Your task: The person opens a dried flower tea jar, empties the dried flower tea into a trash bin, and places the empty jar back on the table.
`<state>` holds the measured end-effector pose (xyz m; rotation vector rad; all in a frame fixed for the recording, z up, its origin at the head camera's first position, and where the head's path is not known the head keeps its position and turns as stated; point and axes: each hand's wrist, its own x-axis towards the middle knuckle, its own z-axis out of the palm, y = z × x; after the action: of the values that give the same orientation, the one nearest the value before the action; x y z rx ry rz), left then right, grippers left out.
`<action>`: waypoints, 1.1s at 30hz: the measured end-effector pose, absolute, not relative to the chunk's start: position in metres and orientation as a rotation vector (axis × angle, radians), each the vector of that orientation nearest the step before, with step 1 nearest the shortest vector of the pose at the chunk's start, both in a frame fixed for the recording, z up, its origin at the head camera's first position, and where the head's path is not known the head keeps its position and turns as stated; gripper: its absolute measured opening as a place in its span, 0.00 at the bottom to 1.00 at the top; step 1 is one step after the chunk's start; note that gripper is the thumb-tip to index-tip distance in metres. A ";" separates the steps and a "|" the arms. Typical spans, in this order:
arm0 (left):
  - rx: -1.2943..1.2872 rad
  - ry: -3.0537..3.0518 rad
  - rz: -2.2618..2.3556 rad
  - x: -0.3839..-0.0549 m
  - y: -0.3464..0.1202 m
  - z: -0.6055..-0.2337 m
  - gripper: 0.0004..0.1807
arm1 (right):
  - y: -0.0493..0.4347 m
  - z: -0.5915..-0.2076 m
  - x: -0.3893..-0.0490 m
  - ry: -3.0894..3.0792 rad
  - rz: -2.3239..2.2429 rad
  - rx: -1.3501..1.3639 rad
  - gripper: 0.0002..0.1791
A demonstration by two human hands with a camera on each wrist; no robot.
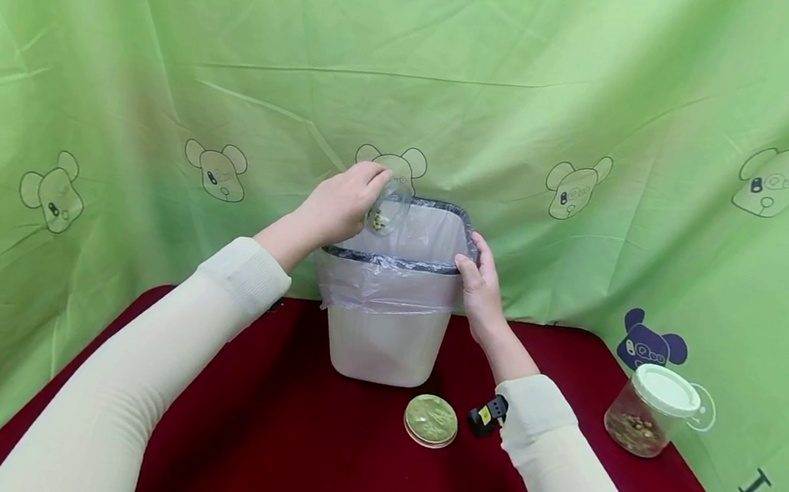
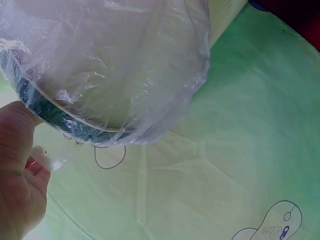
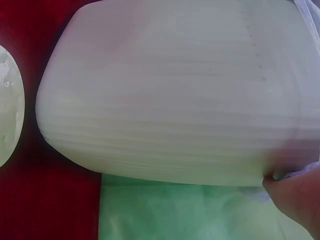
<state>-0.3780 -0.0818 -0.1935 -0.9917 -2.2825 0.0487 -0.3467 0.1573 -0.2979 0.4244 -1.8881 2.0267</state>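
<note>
A white trash bin (image 1: 384, 345) stands on the red cloth, lined with a thin clear bag (image 1: 388, 289) folded over its dark rim. Above the bin's left side my left hand (image 1: 343, 201) holds a clear plastic jar (image 1: 392, 205), tilted, with a few small yellowish bits inside. In the left wrist view, the jar shows only partly beside the hand (image 2: 22, 175). At the bin's right rim my right hand (image 1: 483, 288) grips the edge and the bag, thumb in front. The right wrist view shows part of that hand (image 3: 295, 200) against the bin wall.
In front of the bin lies a round greenish lid (image 1: 431, 419). At the right edge of the table is a clear jar (image 1: 647, 412) with a white lid and brown pieces at its bottom. A green printed curtain (image 1: 487, 124) hangs close behind the bin.
</note>
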 end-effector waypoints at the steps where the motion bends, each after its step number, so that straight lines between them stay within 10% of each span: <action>1: -1.003 -2.262 0.054 -0.378 -0.082 -0.194 0.36 | 0.157 -0.298 -0.347 -1.889 2.025 0.424 0.35; 33: -1.119 -2.078 0.264 -0.381 -0.080 -0.198 0.34 | 0.156 -0.297 -0.346 -1.875 2.031 0.429 0.35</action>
<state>-0.3807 -0.0803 -0.1977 -1.1185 -2.0778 0.2640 -0.3456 0.1562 -0.2973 0.4287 -1.8747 2.0306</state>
